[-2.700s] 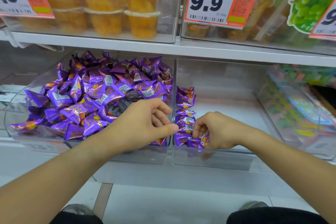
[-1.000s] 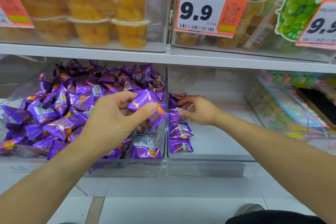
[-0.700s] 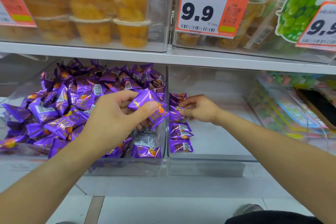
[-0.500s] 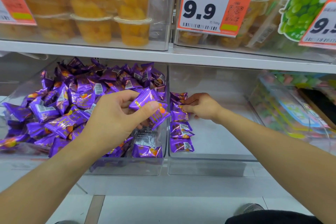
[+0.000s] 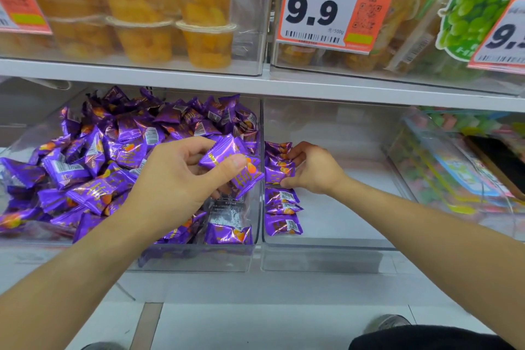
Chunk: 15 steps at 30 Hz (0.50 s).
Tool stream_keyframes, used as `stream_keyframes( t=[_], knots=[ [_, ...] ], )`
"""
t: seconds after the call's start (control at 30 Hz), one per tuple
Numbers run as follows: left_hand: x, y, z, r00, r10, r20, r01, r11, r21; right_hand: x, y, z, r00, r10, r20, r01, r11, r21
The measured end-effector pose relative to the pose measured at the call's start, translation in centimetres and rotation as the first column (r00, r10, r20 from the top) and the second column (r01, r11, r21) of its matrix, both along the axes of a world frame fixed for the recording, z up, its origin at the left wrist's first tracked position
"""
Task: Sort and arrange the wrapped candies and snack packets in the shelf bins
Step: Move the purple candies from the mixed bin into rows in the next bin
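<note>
Two purple candies point(image 5: 233, 167) were pinched in the left hand point(image 5: 176, 179) above the full bin point(image 5: 199, 258). The right hand point(image 5: 311, 169) apparently gripped one candy in the row point(image 5: 281, 196); neighbours could be knocked askew.

We saw glossy, crinkled purple foil wrappers point(image 5: 93, 167) heaped at nine o'clock in a clear, smooth plastic bin point(image 5: 199, 260). At twelve o'clock hung a matt paper price tag point(image 5: 335, 6); translucent plastic fruit cups point(image 5: 206, 42) sat beside it, on the matt white shelf board point(image 5: 170, 81).
</note>
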<state>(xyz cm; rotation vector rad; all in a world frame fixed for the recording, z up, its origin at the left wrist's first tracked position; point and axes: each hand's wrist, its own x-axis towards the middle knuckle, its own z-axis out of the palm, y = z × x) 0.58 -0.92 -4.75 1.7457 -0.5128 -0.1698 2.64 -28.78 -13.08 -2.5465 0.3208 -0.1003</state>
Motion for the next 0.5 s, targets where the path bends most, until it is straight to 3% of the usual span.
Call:
stream_keyframes(
  t=[0.13,0.3,0.43,0.5],
  knots=[
    [-0.1,0.0,0.0,1.0,-0.019,-0.001,0.019,1.0,-0.003,-0.9,-0.6,1.9,0.999,0.005,-0.034,-0.006,0.999,-0.049],
    [-0.1,-0.1,-0.1,0.999,-0.034,-0.006,0.034,0.999,-0.001,-3.0,-0.4,3.5,0.946,0.288,-0.152,-0.273,0.955,0.112],
    [-0.1,0.0,-0.1,1.0,-0.022,0.008,0.022,1.0,0.005,-2.7,-0.1,1.6,0.906,0.359,-0.223,-0.391,0.912,-0.123],
    [-0.1,0.2,-0.2,1.0,-0.017,0.014,0.017,1.0,0.009,-2.5,-0.2,1.2,0.898,0.379,-0.224,-0.419,0.892,-0.168]
  ],
)
